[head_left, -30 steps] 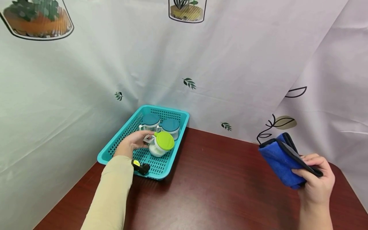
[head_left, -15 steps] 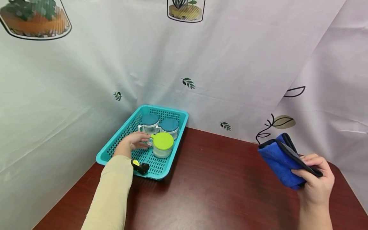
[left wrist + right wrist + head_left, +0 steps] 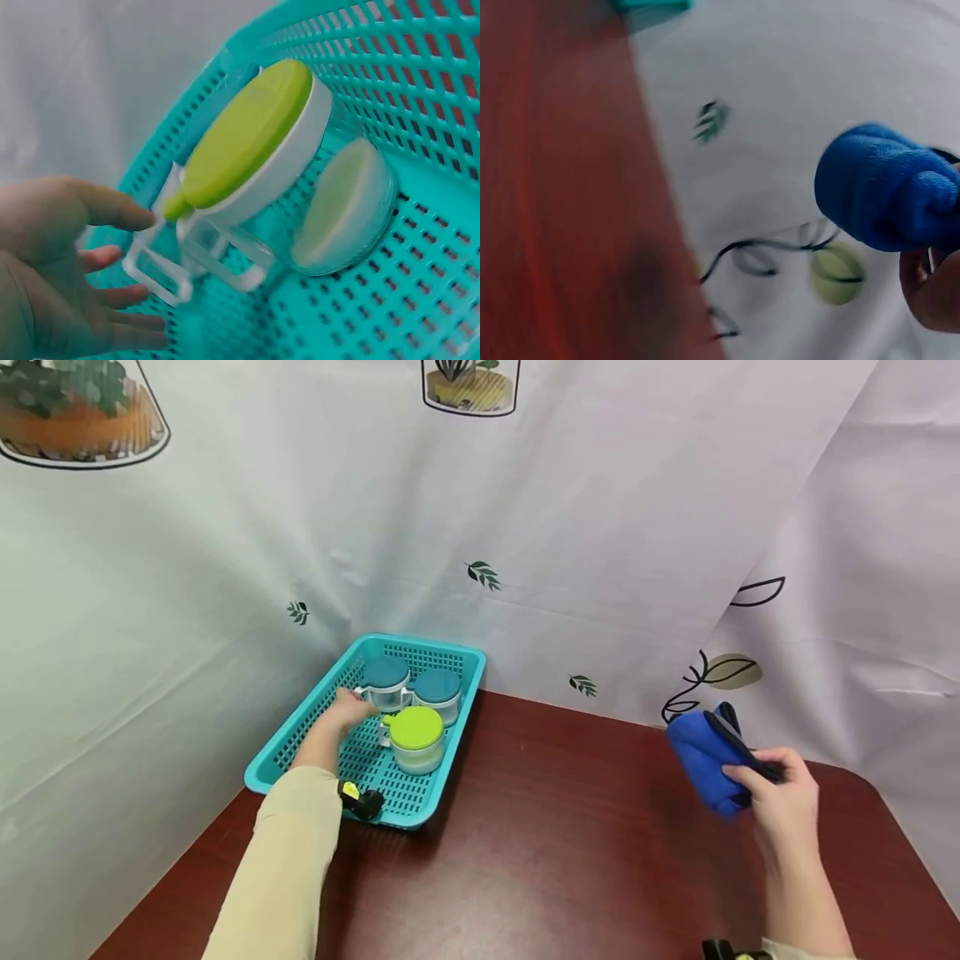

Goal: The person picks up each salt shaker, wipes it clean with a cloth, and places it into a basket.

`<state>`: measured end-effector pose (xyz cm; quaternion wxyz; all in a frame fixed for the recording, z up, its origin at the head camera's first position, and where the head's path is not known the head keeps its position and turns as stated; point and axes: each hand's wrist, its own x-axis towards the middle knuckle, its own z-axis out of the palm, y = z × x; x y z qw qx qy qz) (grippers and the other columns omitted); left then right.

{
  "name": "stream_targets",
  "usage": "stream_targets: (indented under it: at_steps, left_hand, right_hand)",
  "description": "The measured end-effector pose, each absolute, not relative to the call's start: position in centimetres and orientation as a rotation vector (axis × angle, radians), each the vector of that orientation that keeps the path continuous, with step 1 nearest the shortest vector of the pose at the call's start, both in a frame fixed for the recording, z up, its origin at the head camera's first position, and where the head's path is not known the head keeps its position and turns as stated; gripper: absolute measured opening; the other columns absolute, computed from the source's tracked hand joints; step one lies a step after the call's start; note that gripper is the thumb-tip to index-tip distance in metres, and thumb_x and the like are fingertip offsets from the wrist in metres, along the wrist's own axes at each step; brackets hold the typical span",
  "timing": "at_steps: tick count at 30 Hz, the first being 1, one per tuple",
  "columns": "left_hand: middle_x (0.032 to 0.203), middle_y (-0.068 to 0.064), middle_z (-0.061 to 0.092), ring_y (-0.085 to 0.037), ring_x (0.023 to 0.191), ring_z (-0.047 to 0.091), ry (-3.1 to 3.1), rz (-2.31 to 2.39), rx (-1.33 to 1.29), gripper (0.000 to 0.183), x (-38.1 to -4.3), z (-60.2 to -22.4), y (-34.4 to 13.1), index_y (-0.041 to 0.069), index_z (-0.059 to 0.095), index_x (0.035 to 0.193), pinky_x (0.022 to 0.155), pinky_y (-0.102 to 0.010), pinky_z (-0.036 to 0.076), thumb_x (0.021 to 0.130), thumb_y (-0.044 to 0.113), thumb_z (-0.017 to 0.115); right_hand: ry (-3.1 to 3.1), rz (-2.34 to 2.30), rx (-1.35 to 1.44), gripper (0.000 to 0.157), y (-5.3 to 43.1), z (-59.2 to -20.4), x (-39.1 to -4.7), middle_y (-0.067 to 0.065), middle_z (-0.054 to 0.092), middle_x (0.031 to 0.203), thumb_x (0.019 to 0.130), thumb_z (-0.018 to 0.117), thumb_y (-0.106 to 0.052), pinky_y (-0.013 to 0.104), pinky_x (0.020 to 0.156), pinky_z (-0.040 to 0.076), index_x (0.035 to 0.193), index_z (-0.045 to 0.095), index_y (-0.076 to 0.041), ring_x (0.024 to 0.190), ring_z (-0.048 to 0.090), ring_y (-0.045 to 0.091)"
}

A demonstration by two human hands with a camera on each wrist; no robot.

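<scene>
A glass seasoning jar (image 3: 417, 739) with a green lid and a white handle stands upright in the turquoise basket (image 3: 258, 772). Beside its handle is my left hand (image 3: 341, 713), fingers spread and holding nothing; the left wrist view shows a gap between the fingertips and the jar (image 3: 259, 150). A pale substance fills the jar's bottom. Two more jars with blue lids, a left one (image 3: 386, 681) and a right one (image 3: 437, 692), stand behind it. My right hand (image 3: 780, 789) pinches a folded blue cloth (image 3: 705, 756) with dark edging, held above the table.
The basket sits at the back left of the dark red-brown table (image 3: 570, 827), close to the corner. A pale curtain (image 3: 600, 527) with plant prints hangs behind and on the left side.
My left hand has let go of the green-lidded jar's handle and drawn back left; the jar, tilted earlier, now stands upright. My right hand has moved left with the cloth.
</scene>
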<state>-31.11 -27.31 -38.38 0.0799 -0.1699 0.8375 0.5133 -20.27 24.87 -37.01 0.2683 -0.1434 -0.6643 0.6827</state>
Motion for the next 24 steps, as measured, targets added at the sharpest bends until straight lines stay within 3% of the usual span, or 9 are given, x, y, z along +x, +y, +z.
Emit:
stream_targets:
  at_steps: [3, 6, 8, 10, 13, 18, 24]
  left_hand:
    - [0.138, -0.025, 0.015, -0.042, 0.124, 0.026, 2.669, 1.618, -0.515, 0.058, -30.6, -35.6, -26.0, 0.003, 0.016, 0.137, 0.098, -0.052, 0.03, 0.091, 0.015, 0.049]
    - [0.142, -0.021, 0.012, -0.038, 0.128, 0.022, 2.694, 1.787, -0.335, 0.06, -29.5, -32.3, -24.1, 0.007, 0.015, 0.14, 0.101, -0.05, 0.027, 0.093, 0.018, 0.05]
    - [0.144, -0.018, 0.013, -0.034, 0.132, 0.018, 2.658, 1.863, -0.176, 0.06, -28.7, -30.6, -22.6, 0.007, 0.016, 0.14, 0.104, -0.049, 0.024, 0.094, 0.02, 0.051]
    - [0.145, -0.015, 0.015, -0.03, 0.135, 0.014, 2.6, 1.899, -0.024, 0.059, -27.9, -29.6, -20.8, 0.008, 0.017, 0.139, 0.106, -0.049, 0.021, 0.094, 0.022, 0.053]
    - [0.146, -0.012, 0.02, -0.025, 0.137, 0.013, 2.528, 1.906, 0.122, 0.056, -27.0, -29.3, -18.5, 0.009, 0.021, 0.137, 0.107, -0.048, 0.019, 0.094, 0.023, 0.054]
    - [0.143, -0.012, 0.026, -0.027, 0.135, 0.018, 2.517, 1.833, 0.236, 0.051, -26.8, -30.0, -15.5, 0.008, 0.026, 0.134, 0.105, -0.048, 0.023, 0.093, 0.021, 0.055]
    - [0.142, -0.011, 0.028, -0.028, 0.132, 0.021, 2.719, 1.465, 0.398, 0.054, -28.2, -30.2, -12.1, 0.009, 0.028, 0.135, 0.103, -0.048, 0.027, 0.093, 0.028, 0.056]
  right_hand:
    - [-2.207, 1.449, -0.424, 0.019, 26.3, -38.5, -22.3, 0.003, 0.051, 0.088, 0.075, 0.068, 0.004, 0.015, 0.062, 0.041, 0.088, 0.057, -0.003, 0.082, 0.048, 0.016]
    - [-2.435, 0.985, -0.286, 0.023, 27.6, -40.6, -24.4, 0.015, 0.049, 0.095, 0.074, 0.066, 0.001, 0.034, 0.073, 0.042, 0.093, 0.055, 0.003, 0.091, 0.047, 0.03]
    - [-2.517, 0.762, -0.182, 0.024, 28.4, -42.0, -25.2, 0.021, 0.047, 0.098, 0.071, 0.065, 0.0, 0.049, 0.073, 0.039, 0.092, 0.055, 0.003, 0.095, 0.043, 0.038]
    - [-2.597, 0.58, -0.084, 0.025, 29.2, -43.5, -25.6, 0.023, 0.047, 0.098, 0.068, 0.066, -0.001, 0.057, 0.069, 0.037, 0.09, 0.054, 0.001, 0.095, 0.04, 0.043]
    - [-2.704, 0.418, 0.032, 0.028, 29.5, -45.5, -25.4, 0.023, 0.047, 0.096, 0.064, 0.07, -0.003, 0.056, 0.062, 0.037, 0.087, 0.053, -0.002, 0.091, 0.04, 0.044]
    - [-2.944, 0.356, 0.16, 0.033, 28.0, -45.7, -24.7, 0.023, 0.048, 0.097, 0.071, 0.075, -0.022, 0.056, 0.07, 0.039, 0.093, 0.061, -0.002, 0.093, 0.042, 0.043]
    - [-3.047, 0.542, 0.095, 0.049, 28.1, -40.9, -25.9, 0.026, 0.058, 0.11, 0.088, 0.056, -0.044, 0.057, 0.076, 0.042, 0.112, 0.061, -0.002, 0.1, 0.052, 0.045]
